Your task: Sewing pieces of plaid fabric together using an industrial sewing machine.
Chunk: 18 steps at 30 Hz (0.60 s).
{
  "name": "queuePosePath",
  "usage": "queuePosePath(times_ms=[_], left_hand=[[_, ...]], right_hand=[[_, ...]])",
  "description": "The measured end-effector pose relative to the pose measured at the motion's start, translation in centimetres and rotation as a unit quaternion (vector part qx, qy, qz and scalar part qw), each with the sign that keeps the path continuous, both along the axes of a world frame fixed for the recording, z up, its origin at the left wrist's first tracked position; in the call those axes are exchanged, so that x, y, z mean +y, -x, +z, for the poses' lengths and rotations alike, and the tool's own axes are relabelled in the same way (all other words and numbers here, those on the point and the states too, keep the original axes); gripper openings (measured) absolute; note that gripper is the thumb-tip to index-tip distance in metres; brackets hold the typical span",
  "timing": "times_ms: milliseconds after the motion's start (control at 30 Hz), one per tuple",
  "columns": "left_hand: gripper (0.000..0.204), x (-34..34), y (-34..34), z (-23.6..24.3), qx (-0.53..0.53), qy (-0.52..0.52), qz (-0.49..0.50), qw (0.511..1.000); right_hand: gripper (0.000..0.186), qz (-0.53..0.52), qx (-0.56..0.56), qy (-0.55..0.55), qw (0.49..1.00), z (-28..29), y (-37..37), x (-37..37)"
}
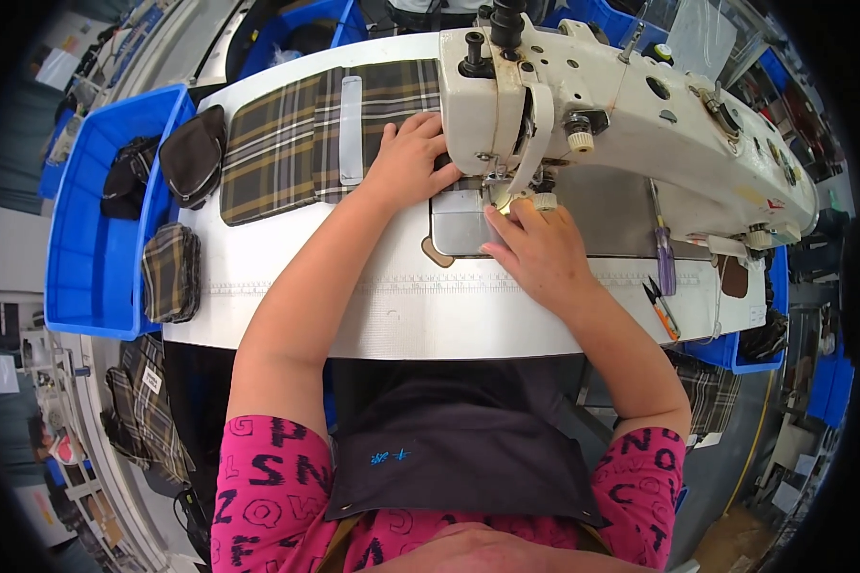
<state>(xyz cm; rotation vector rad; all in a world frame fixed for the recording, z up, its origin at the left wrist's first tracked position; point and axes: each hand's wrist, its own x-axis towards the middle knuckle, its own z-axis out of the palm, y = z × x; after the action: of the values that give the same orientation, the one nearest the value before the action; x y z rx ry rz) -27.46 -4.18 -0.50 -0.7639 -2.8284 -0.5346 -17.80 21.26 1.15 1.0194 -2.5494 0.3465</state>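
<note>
A brown plaid fabric panel (268, 143) with a pale, see-through strip (352, 129) on it lies left of the sewing machine (602, 105). My left hand (413, 162) rests flat on the panel's right part, fingers spread, fingertips close to the machine head. At the needle area, my right hand (545, 253) is bent beside the presser foot, its thumb apart from the index finger above the metal plate (459, 229). I see nothing held in it, though the machine partly hides its other fingertips.
Left, a blue bin (62, 258) holds dark pieces; a dark pouch-like piece (193, 158) and a plaid stack (172, 274) sit beside it. Right of my right hand lie a purple-handled screwdriver (665, 258) and orange-handled snips (663, 313). A ruler scale (392, 284) runs along the table.
</note>
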Motion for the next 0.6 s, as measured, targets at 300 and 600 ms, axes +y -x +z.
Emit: queuePosePath(times_ms=[300,600], left_hand=[[0.046,0.07,-0.18,-0.09,0.001,-0.011,0.008,1.000],[0.045,0.09,-0.16,-0.15,-0.016,-0.007,0.014,1.000]], right_hand=[[0.042,0.000,-0.010,0.032,0.999,-0.06,-0.21,0.10],[0.038,0.007,-0.012,0.060,0.998,-0.37,-0.17,-0.01]])
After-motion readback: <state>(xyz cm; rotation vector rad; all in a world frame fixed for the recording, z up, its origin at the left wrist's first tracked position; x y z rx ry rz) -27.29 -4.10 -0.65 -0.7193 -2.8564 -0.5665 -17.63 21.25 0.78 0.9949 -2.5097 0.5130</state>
